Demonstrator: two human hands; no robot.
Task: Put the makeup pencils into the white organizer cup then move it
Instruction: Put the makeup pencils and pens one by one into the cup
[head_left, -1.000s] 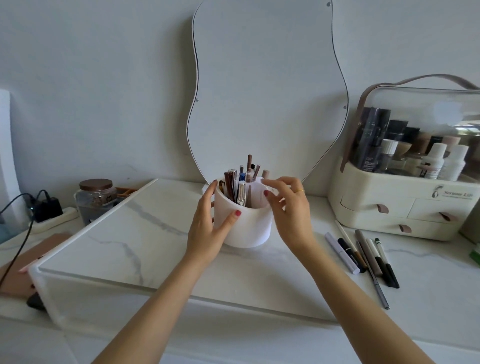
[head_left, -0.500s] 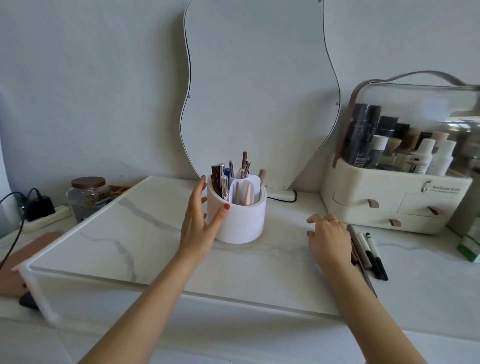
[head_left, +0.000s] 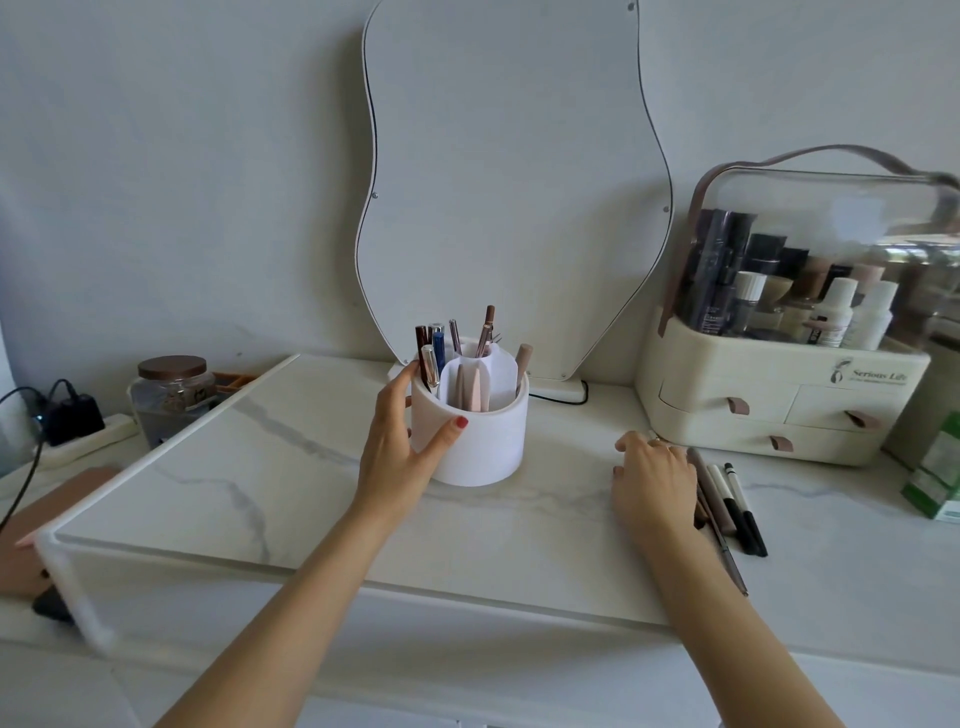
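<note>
The white organizer cup (head_left: 483, 441) stands upright on the marble shelf top (head_left: 260, 483), in front of the mirror. Several pencils and pens (head_left: 436, 353) stick up from its compartments. My left hand (head_left: 402, 452) wraps the cup's left side, thumb across the front, fingers behind. My right hand (head_left: 657, 483) lies palm down on the marble to the right, its fingers resting on the loose makeup pencils (head_left: 727, 499) lying there. Some of those pencils are hidden under the hand, so whether the fingers pinch one is unclear.
A wavy white mirror (head_left: 509, 182) leans on the wall behind the cup. A cream cosmetics case (head_left: 779, 400) with drawers stands at right, a green box (head_left: 935, 478) beyond it. A glass jar (head_left: 171, 389), power strip (head_left: 78, 441) and cables are at left.
My right hand left the cup and moved right, down onto the loose pencils. My left hand stayed on the cup, which has not visibly shifted.
</note>
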